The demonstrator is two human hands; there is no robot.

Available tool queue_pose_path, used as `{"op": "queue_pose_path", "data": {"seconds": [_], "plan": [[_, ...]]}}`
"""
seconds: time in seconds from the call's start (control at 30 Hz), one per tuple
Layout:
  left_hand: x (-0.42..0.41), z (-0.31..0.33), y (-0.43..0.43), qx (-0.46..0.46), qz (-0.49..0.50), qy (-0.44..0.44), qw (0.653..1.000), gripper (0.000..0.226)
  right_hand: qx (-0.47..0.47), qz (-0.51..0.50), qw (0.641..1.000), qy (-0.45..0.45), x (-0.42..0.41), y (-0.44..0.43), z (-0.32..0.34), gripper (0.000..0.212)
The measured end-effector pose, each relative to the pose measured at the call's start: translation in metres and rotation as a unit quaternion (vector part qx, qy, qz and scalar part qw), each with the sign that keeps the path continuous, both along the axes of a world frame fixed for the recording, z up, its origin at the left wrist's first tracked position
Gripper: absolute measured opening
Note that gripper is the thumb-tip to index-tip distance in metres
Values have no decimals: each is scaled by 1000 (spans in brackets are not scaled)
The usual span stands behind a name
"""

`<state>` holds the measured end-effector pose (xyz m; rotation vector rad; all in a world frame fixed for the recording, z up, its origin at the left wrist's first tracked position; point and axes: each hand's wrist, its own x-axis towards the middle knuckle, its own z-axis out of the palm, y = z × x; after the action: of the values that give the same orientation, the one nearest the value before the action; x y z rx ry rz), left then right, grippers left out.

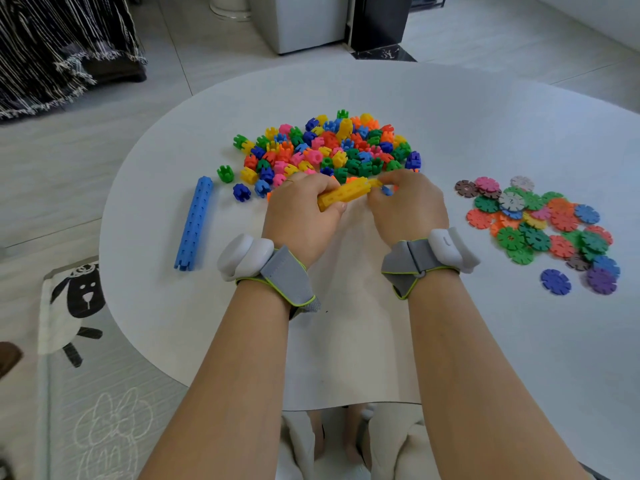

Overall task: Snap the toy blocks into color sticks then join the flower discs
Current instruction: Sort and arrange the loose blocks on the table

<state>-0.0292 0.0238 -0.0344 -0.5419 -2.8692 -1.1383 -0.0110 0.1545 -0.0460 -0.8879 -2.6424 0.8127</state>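
Fingers of left hand (301,209) | right hand (405,206) | grip yellow stick (346,195)

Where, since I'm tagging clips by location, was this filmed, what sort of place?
Probably a home living room: sheep-print play mat on the tiled floor, fringed striped throw, white table strewn with toy blocks.

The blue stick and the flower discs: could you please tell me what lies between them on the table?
In the head view, the left hand and the right hand lie between them, together gripping a yellow stick.
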Motion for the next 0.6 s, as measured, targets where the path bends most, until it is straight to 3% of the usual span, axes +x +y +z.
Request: {"op": "queue_pose_path", "data": {"seconds": [0.13,0.3,0.4,0.6], "plan": [[0,0,1,-5,-1,1,1000,27,-15,-31,999,21,-3,2,1,29],[1,4,-1,25,-2,-11,1000,26,-171,2,973,157,9,9,6,18],[1,6,-3,55,-6,-22,998,25,-220,22,958,182,16,12,12,4],[2,5,-5,73,-10,-29,997,29,-281,85,942,160,22,12,14,27]]}}
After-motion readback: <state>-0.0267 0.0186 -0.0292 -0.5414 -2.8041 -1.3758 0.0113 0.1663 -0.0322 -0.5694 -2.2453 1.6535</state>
